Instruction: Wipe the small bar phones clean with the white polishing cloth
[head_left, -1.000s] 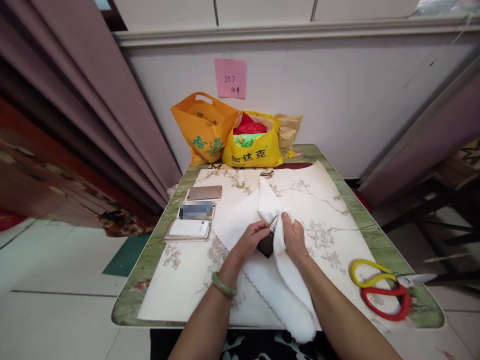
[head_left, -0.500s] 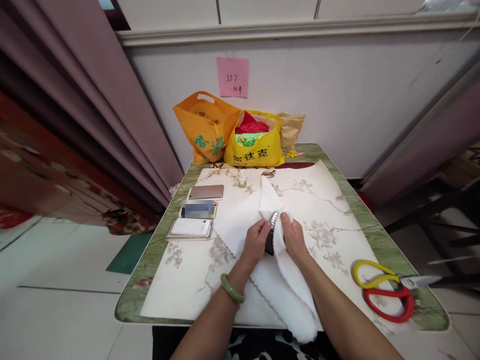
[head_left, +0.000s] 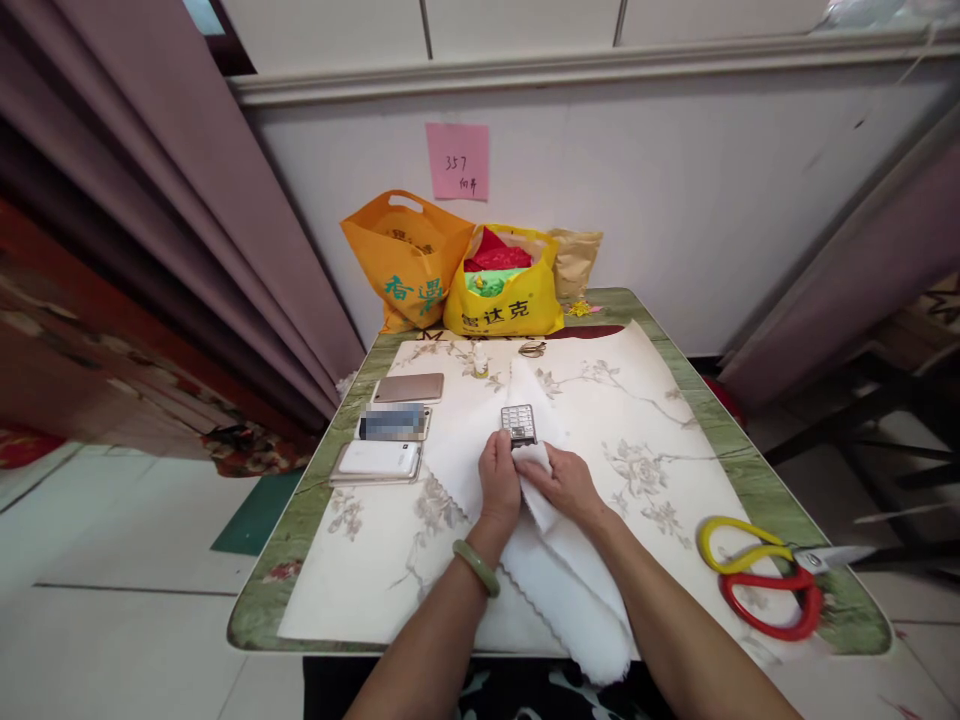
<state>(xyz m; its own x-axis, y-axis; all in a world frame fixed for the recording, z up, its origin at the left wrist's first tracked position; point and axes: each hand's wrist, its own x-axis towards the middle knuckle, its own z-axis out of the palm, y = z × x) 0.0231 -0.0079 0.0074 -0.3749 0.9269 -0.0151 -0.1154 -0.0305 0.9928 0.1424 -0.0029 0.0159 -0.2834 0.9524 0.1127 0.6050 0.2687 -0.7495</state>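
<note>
A small keypad phone point(head_left: 518, 424) is held over the middle of the table, its silver keys facing up and its far end showing beyond my hands. My left hand point(head_left: 499, 475) is closed round its left side. A fold of white cloth point(head_left: 570, 590) is pinched in my right hand point(head_left: 562, 480) and lies against the near part of the phone, hiding it. The rest of the cloth spreads under both hands and hangs over the table's front edge. A green bangle circles my left wrist.
Several phones point(head_left: 409, 388) lie in a column at the left. Scissors point(head_left: 780, 575) with yellow and red handles lie at the right edge. Behind stand a small bottle point(head_left: 480, 360), a metal clip-like thing point(head_left: 532, 349), an orange bag point(head_left: 409, 265) and a yellow bag point(head_left: 502, 300).
The phone has turned from edge-on to keypad up. My right hand has moved left and lower, bringing the cloth fold against the phone's near part. The view has shifted slightly.
</note>
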